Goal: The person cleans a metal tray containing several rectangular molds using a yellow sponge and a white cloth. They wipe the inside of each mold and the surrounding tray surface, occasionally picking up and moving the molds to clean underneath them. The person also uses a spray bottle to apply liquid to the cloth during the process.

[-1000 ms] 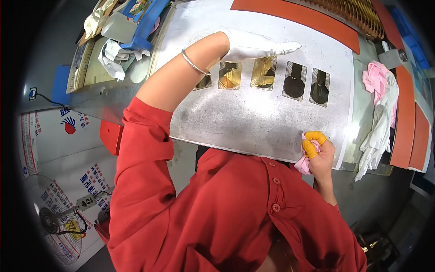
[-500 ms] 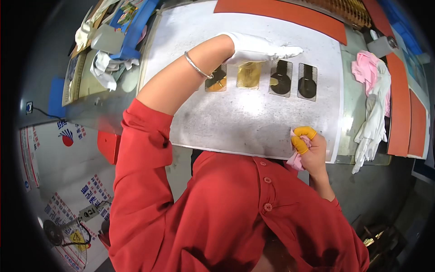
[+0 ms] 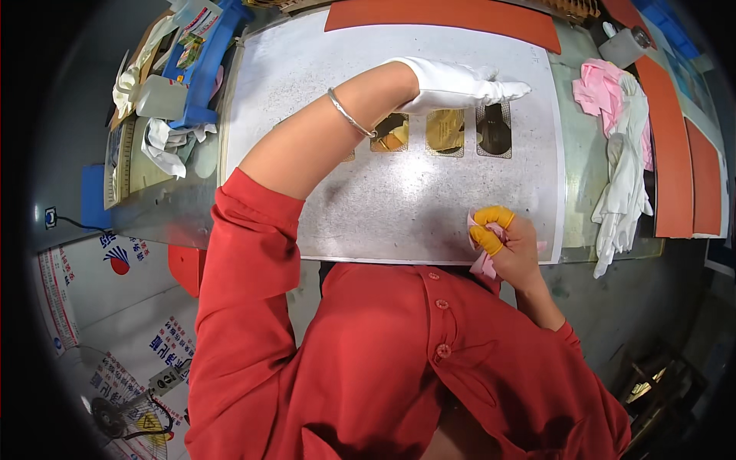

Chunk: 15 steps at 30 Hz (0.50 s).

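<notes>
My left hand (image 3: 469,86), in a white glove, stretches out flat over the far edge of a row of small shiny rectangular plates with mesh-patterned borders. Whether it touches them I cannot tell. Three plates show well: a left one (image 3: 392,136), a gold-looking middle one (image 3: 445,134) and a dark right one (image 3: 494,136). Another is mostly hidden behind my left forearm. They lie on a white, speckled sheet (image 3: 368,215). Near the sheet's front edge, my right hand (image 3: 512,244), with yellow finger cots, is closed around a crumpled pink cloth (image 3: 483,266).
Orange-red strips (image 3: 445,23) lie beyond the sheet and at the right. White gloves (image 3: 621,184) and a pink cloth (image 3: 599,90) lie on the right. A blue tray (image 3: 203,77), a plastic bottle (image 3: 161,98) and white cloth (image 3: 165,146) are at the left.
My left hand has moved to the right along the row of plates, and my forearm now covers most of the leftmost one. My right hand keeps hold of the pink cloth. The view has shifted slightly.
</notes>
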Each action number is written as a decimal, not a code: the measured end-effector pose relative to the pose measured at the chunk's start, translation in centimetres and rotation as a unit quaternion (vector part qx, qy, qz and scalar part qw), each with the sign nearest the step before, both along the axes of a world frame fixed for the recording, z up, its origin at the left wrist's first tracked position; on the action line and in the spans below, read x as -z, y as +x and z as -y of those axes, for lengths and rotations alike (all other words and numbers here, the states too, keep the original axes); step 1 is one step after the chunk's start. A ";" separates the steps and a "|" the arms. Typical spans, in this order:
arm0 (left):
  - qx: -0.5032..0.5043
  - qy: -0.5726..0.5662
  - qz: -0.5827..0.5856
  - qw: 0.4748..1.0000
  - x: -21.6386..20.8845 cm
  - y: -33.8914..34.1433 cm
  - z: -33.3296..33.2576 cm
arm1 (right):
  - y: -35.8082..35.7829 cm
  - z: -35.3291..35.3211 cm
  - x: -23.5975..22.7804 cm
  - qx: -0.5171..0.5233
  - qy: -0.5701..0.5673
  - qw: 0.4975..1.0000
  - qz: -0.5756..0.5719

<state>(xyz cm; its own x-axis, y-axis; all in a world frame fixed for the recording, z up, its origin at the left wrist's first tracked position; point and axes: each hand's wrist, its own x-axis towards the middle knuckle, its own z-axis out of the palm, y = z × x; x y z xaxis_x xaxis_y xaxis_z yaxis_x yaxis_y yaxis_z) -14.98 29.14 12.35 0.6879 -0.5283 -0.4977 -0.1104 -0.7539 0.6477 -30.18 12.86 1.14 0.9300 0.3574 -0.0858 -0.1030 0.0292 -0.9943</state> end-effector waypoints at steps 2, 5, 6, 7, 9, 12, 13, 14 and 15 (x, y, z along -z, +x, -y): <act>0.003 -0.010 -0.020 1.000 0.2 0.3 0.3 | -0.1 0.0 0.1 0.000 0.009 1.000 -0.002; -0.005 -0.132 -0.063 0.989 0.4 1.1 0.2 | -0.2 -0.1 0.1 0.002 0.032 0.999 -0.012; -0.002 -0.129 -0.046 0.991 0.3 0.7 0.6 | -0.3 -0.1 -0.1 0.002 0.034 0.999 -0.014; -0.010 -0.114 -0.048 0.992 0.0 0.3 1.0 | -0.2 -0.1 -0.2 0.006 0.034 0.999 -0.014; -0.026 -0.085 -0.050 0.995 -0.6 -0.2 1.7 | 0.1 0.0 -0.7 0.005 0.001 1.000 0.004; -0.010 -0.047 -0.071 0.996 0.4 0.6 2.6 | -0.1 -0.1 -0.8 0.011 0.037 0.999 -0.012; -0.002 -0.043 -0.082 0.996 1.2 1.4 3.0 | -0.1 0.0 -0.9 0.018 0.062 0.998 -0.023; 0.004 -0.039 -0.092 0.995 1.9 2.2 3.3 | -0.2 0.3 -1.0 0.027 0.090 0.994 -0.052; 0.011 -0.035 -0.102 0.994 2.3 2.6 3.7 | -0.3 0.7 -1.4 0.036 0.119 0.989 -0.080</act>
